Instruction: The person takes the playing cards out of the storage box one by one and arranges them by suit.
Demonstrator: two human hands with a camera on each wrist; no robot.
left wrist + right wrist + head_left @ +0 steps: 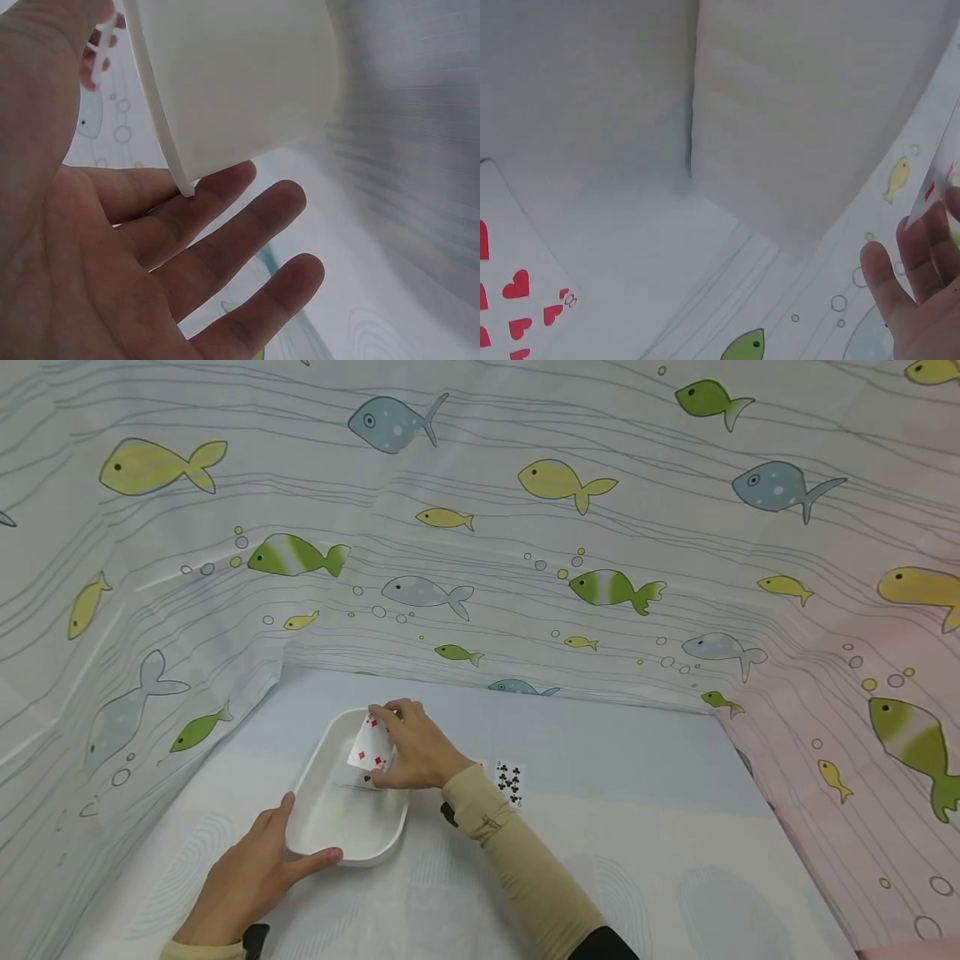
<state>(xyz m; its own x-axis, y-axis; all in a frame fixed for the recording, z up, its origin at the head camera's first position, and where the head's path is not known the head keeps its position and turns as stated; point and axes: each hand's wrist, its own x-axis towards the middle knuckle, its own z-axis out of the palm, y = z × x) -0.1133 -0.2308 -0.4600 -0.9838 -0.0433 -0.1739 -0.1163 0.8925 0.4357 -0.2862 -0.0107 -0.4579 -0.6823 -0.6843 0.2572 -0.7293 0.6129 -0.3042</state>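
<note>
A white plastic tray point(348, 835) stands on the table, left of centre. My left hand point(247, 881) holds its near left corner, thumb at the near rim and fingers along the left side. In the left wrist view several fingers point(247, 240) spread out below the tray rim. My right hand point(420, 747) pinches a diamonds playing card point(363, 747) by its edges over the tray's far part. Below that card, another card with a black pip point(367, 779) shows in part; the hand hides the rest.
Right of the tray a nine of clubs point(509, 783) lies face up on the table. Beside it lies a red card, mostly hidden by the right wrist; an eight of hearts point(517, 292) shows in the right wrist view. Fish-printed sheeting point(487, 552) hangs behind and at the sides.
</note>
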